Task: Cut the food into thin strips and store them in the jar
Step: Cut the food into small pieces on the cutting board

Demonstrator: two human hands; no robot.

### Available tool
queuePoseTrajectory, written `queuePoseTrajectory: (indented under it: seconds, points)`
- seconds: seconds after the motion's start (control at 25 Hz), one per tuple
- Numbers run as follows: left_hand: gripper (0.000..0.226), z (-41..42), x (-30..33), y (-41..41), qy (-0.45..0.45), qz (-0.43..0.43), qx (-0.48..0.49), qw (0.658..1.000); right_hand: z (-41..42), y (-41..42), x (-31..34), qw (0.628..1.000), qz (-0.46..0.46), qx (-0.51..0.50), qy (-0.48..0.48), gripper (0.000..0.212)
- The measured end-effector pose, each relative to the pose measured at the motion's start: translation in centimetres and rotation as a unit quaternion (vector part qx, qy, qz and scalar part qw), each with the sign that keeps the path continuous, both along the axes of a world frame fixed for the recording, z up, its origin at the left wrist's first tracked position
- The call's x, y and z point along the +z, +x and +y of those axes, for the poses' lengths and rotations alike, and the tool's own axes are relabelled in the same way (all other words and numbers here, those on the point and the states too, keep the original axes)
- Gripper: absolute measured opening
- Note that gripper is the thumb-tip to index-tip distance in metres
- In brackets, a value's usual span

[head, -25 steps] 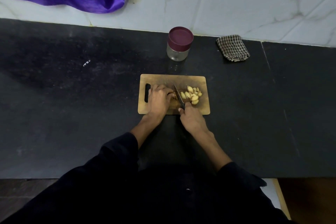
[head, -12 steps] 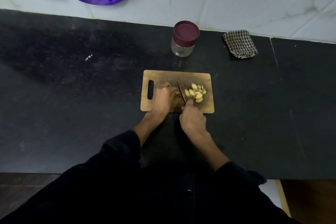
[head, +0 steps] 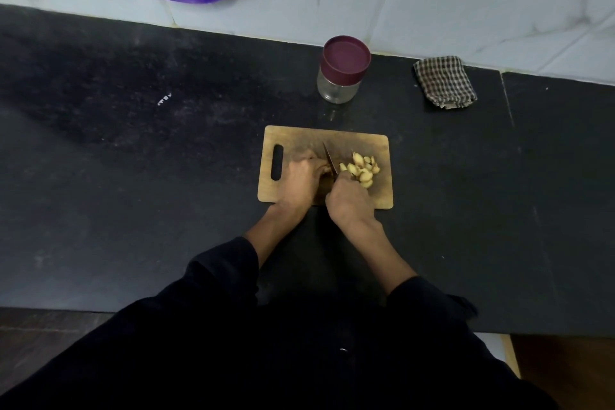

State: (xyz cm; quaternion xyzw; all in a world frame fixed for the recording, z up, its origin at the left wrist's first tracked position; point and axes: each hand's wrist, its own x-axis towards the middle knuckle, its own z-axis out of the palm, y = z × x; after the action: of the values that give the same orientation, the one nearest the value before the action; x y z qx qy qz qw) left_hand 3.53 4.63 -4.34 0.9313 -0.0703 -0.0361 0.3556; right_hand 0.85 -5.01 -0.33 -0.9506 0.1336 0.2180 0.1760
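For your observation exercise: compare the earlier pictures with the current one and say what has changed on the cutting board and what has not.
Little changed. The right hand has edged forward along the knife, toward the pile of cut pieces; it grips the knife as before. The left hand stays curled over the piece being cut. The pile, the cutting board, the lidded jar and the checked cloth stayed put.

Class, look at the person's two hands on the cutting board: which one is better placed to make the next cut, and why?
The right hand: it grips the knife, blade beside the cut pieces. The left hand only steadies the food.
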Motion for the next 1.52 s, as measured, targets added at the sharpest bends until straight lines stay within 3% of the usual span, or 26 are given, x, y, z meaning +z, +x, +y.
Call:
queuePoseTrajectory:
  seconds: [0.44,0.92,1.12,1.52]
  points:
    - [0.017,-1.0,-0.3,-0.1,0.095,0.007,0.027,0.995,-0.6,-3.1,-0.8,1.000,0.023,-0.008,0.004,0.023]
    - [0.016,-0.4,0.1,-0.9,0.022,-0.001,0.011,1.000,-0.6,-1.8,-0.1,0.999,0.033,-0.032,0.028,0.028]
    - [0.015,-0.3,-0.1,-0.8,-0.015,-0.021,0.035,0.999,-1.9,-2.4,-0.9,0.990,0.030,-0.102,0.094,0.027]
    - [0.019,0.1,0.0,-0.7,-0.006,-0.033,0.019,0.999,-2.5,-3.1,-0.5,0.987,-0.023,-0.085,0.132,0.025]
